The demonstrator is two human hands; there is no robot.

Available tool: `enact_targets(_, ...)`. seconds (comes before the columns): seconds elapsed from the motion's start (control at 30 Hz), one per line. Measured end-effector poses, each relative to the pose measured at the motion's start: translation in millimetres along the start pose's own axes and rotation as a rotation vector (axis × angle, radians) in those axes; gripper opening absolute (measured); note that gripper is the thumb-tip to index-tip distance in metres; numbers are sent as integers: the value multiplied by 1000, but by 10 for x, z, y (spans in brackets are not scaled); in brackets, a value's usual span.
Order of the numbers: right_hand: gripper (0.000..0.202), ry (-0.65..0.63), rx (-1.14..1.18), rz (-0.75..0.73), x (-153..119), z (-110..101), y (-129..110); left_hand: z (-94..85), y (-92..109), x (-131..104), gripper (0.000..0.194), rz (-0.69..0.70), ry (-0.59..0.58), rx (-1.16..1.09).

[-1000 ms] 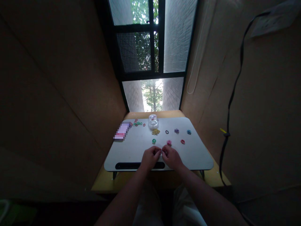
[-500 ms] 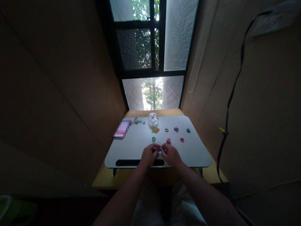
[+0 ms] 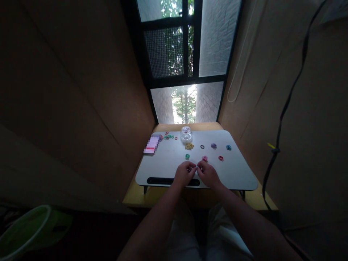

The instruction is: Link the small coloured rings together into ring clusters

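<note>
My left hand [image 3: 185, 174] and my right hand [image 3: 208, 175] meet fingertip to fingertip above the front middle of the white lap table [image 3: 157, 167]. Both are closed in a pinch. Whatever lies between the fingertips is tiny and pale, too small to name. Just beyond the right hand lies a cluster of pink bands [image 3: 204, 158]. Green bands [image 3: 187, 156] sit past the left hand, and red bands [image 3: 220, 158] lie farther right. Behind them are yellow bands [image 3: 189, 146], a dark band [image 3: 202, 146], purple bands [image 3: 214, 145] and blue bands [image 3: 228, 147].
A clear jar [image 3: 186, 135] stands at the back middle of the table. Mixed red and green bands [image 3: 169, 136] lie at the back left, beside a phone [image 3: 152, 144]. A black slot [image 3: 160, 180] runs along the front edge. A cable [image 3: 288, 101] hangs at the right; a green basket [image 3: 35, 230] stands lower left.
The view has swung left, so the table appears farther right. My hands stay together over the same area, fingertips still touching, with the fingers slightly rearranged.
</note>
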State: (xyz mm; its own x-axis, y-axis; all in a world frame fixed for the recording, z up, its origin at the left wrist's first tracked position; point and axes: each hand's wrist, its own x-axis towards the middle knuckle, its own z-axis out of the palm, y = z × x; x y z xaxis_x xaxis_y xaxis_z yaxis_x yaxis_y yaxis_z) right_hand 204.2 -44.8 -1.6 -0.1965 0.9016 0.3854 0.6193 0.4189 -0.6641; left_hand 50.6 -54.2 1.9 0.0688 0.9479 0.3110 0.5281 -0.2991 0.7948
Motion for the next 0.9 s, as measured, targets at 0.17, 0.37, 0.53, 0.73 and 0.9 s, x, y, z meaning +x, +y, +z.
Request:
enact_targets(0.17,8,-2,10,-11,-2,10,24,4,13,-5,15,-8,-15,5)
enact_targets(0.37,5,0,-8,-4,3,32,73,17,-16,-11,11,-1,-20,20)
enact_targets(0.53,5,-12,24,38,-6,21,65,8,-24,-16,10,-15,-49,30)
enact_targets(0.73,6,6,44,68,-9,18,58,2,1,-14,14,-23,-55,39)
enact_targets(0.9,4,30,23,29,-7,9,53,-7,28,-15,16,-26,-53,16)
